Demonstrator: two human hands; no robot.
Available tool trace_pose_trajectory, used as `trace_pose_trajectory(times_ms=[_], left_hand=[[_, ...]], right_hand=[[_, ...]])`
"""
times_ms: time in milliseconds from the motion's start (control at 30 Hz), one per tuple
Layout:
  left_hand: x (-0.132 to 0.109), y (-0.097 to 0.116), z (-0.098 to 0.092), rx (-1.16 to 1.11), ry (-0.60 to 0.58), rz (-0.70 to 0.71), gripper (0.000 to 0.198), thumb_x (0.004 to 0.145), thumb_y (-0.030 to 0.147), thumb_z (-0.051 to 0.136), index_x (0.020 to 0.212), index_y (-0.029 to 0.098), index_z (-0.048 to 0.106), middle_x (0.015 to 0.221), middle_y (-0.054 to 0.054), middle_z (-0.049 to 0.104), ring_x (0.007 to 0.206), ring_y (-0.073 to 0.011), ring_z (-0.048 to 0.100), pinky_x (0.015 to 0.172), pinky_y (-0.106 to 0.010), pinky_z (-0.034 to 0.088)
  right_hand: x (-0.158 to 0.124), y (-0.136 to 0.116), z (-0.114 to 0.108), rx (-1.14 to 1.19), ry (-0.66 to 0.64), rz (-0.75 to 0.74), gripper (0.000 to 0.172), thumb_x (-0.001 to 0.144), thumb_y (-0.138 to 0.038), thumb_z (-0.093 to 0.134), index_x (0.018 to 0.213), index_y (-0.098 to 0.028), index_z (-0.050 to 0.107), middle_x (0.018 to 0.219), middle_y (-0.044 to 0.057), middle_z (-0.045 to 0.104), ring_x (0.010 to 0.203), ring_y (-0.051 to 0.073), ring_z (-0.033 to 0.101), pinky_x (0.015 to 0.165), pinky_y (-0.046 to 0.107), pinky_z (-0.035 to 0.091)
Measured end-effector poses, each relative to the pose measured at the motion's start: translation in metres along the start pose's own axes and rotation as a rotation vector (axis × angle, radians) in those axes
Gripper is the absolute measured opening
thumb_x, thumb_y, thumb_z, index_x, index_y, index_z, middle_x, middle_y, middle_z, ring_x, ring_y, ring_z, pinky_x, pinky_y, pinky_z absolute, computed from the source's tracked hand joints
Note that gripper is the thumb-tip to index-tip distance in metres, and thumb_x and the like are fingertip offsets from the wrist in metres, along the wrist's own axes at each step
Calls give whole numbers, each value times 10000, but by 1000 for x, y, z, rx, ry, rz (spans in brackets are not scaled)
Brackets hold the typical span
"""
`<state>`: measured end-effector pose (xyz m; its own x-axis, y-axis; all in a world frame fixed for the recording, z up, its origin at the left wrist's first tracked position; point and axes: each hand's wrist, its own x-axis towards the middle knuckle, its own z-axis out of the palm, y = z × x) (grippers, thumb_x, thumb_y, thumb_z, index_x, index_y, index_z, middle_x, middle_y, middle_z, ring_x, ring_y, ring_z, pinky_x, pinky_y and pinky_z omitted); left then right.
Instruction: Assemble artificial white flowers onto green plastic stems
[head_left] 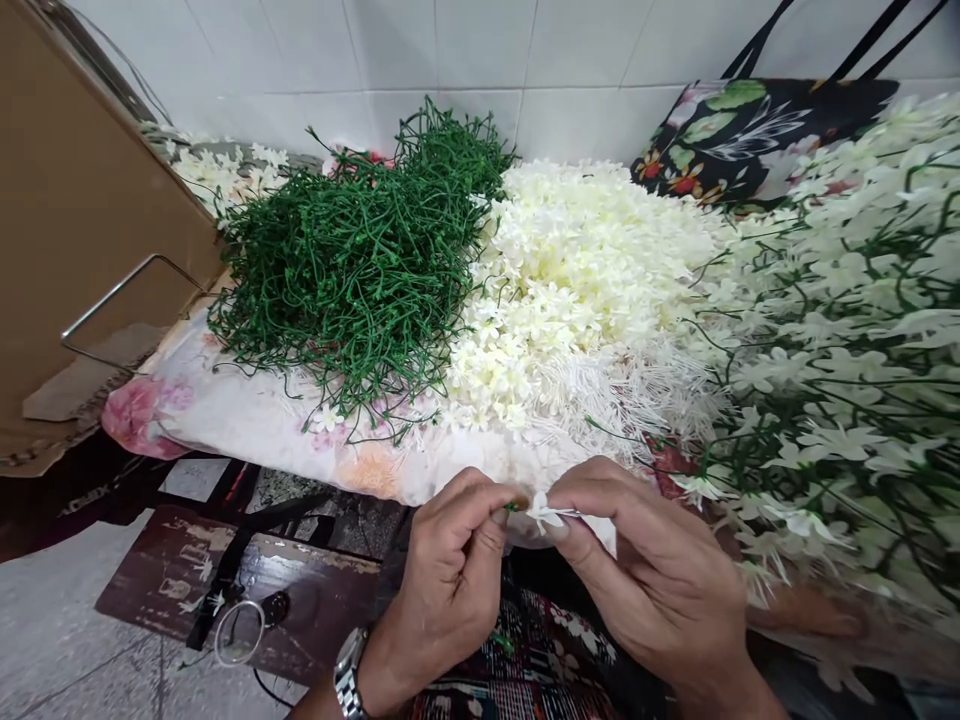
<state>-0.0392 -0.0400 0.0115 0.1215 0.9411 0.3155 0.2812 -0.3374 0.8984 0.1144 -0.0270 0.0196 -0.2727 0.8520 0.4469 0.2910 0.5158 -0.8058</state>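
Low in the head view, in front of the table edge, my two hands meet fingertip to fingertip. My left hand [457, 560] is closed in a pinch on a green plastic stem [512, 507], of which only a short bit shows. Between thumb and forefinger, my right hand [652, 570] pinches a small white artificial flower [546, 512]. The flower faces the stem's end; whether they touch I cannot tell. Past my hands lie a heap of green stems [352, 270], a pile of loose cream-white blossoms [577, 260] and a tangle of thin white stamens [622, 390].
Finished-looking white flowers on green stems [847, 400] are heaped at the right. A black floral bag [772, 140] leans by the tiled wall [480, 45]. Cardboard [97, 200] with a metal handle stands left. A worn brown board [300, 590] lies below the floral tablecloth [277, 430].
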Motion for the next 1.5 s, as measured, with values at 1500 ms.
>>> trace_pose_trajectory(times_ms=[1500], left_hand=[[7, -18, 8, 88, -62, -81, 245, 789, 77, 414, 565, 176, 404, 526, 38, 398, 498, -86, 382, 472, -200, 306]], right_hand=[[3, 20, 1, -144, -103, -24, 135, 820, -206, 581, 951, -180, 600, 761, 40, 628, 673, 143, 593, 577, 254, 494]])
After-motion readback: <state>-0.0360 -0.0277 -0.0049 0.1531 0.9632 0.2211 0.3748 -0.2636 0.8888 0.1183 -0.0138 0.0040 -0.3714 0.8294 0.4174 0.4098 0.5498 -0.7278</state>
